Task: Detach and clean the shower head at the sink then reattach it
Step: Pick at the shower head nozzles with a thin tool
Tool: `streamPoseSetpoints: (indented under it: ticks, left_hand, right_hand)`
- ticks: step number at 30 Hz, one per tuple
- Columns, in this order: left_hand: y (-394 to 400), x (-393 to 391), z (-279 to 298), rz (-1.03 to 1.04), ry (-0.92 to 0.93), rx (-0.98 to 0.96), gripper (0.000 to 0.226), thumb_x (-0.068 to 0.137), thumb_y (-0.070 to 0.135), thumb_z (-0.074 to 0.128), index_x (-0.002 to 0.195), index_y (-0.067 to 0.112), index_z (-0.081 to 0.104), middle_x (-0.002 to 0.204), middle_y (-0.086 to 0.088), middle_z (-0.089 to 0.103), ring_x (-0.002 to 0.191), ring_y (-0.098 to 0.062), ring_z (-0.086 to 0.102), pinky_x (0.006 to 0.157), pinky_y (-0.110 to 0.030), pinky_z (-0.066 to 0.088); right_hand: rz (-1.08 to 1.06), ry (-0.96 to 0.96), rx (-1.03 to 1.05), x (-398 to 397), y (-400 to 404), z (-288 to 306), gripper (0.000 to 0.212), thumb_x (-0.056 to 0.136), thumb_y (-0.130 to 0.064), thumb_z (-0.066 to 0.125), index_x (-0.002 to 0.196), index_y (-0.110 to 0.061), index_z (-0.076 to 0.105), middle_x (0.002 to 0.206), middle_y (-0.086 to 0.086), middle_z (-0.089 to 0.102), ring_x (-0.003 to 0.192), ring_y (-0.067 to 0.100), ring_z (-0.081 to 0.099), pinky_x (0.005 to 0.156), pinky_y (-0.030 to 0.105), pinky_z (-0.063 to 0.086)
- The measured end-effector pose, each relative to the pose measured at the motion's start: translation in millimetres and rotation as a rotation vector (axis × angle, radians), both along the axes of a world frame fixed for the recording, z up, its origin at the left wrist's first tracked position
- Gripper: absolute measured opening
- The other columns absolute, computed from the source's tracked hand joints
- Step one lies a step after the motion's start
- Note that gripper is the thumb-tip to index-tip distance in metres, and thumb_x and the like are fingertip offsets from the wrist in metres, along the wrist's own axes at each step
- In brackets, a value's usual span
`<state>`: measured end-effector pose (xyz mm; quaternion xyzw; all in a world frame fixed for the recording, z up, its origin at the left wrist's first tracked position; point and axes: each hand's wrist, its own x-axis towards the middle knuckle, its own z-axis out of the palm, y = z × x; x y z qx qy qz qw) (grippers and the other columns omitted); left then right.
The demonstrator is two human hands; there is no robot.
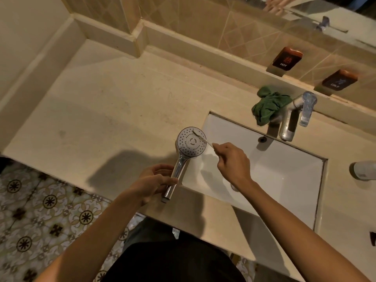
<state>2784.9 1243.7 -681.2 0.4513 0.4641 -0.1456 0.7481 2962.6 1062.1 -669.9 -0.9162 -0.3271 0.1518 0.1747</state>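
A chrome shower head [190, 142] with a round grey nozzle face points up at me, held over the left edge of the white sink [284, 169]. My left hand [156, 181] grips its shiny handle low down. My right hand [232, 159] pinches the end of a thin pale toothbrush [200, 136], whose head lies on the upper part of the nozzle face. No hose is attached to the handle's lower end.
A crumpled green cloth [268, 107] lies on the beige counter [122, 102] beside the chrome tap [293, 117]. Small HOT [286, 59] and COLD [338, 80] blocks stand on the back ledge. A white object [364, 170] sits at the far right. Patterned floor tiles show lower left.
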Motion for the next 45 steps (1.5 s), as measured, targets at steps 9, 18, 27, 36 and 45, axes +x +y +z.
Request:
streamPoseSetpoints:
  ticks: [9,18,27,36,45]
  left_hand:
    - [-0.9,1.0,4.4,0.024,-0.009,-0.003,0.039,0.077,-0.010,0.075,0.111,0.009,0.067,0.104,-0.007,0.078,0.092,-0.024,0.075,0.076,-0.035,0.062]
    - [-1.4,2.0,1.5,0.028,-0.014,-0.003,0.042,0.077,-0.007,0.076,0.114,0.010,0.067,0.108,-0.007,0.078,0.093,-0.023,0.075,0.076,-0.034,0.062]
    - [-2.2,10.6,6.2,0.027,-0.024,-0.023,0.039,0.079,-0.006,0.076,0.113,0.012,0.068,0.099,-0.001,0.080,0.086,-0.017,0.076,0.066,-0.027,0.061]
    - [-1.4,1.0,3.9,0.016,-0.012,-0.033,0.039,0.080,-0.009,0.073,0.113,0.011,0.068,0.094,0.002,0.081,0.080,-0.013,0.077,0.066,-0.026,0.062]
    - [-1.6,-7.0,-3.0,0.067,-0.031,-0.089,0.041,0.079,-0.008,0.073,0.116,0.010,0.066,0.098,-0.002,0.080,0.086,-0.018,0.077,0.066,-0.028,0.061]
  right_hand:
    - [0.112,0.018,0.021,-4.2,-4.3,-2.7,0.041,0.098,-0.007,0.056,0.133,-0.024,0.070,0.113,0.003,0.074,0.097,0.029,0.067,0.066,0.033,0.052]
    - [0.125,0.010,0.016,-12.4,-7.7,-8.1,0.041,0.097,-0.006,0.057,0.132,-0.024,0.071,0.112,0.001,0.074,0.095,0.026,0.067,0.062,0.030,0.049]
    - [-0.032,-0.022,0.040,-0.1,-11.1,-13.2,0.043,0.096,-0.006,0.058,0.134,-0.023,0.070,0.116,0.002,0.073,0.102,0.029,0.065,0.066,0.035,0.052]
    - [-0.068,0.002,0.068,10.2,-12.4,-14.6,0.040,0.098,-0.008,0.058,0.131,-0.025,0.072,0.116,0.000,0.074,0.103,0.027,0.067,0.070,0.038,0.057]
    - [-0.001,0.012,0.125,3.9,-21.6,-10.2,0.037,0.096,-0.005,0.061,0.128,-0.019,0.074,0.109,0.002,0.075,0.094,0.026,0.069,0.068,0.039,0.060]
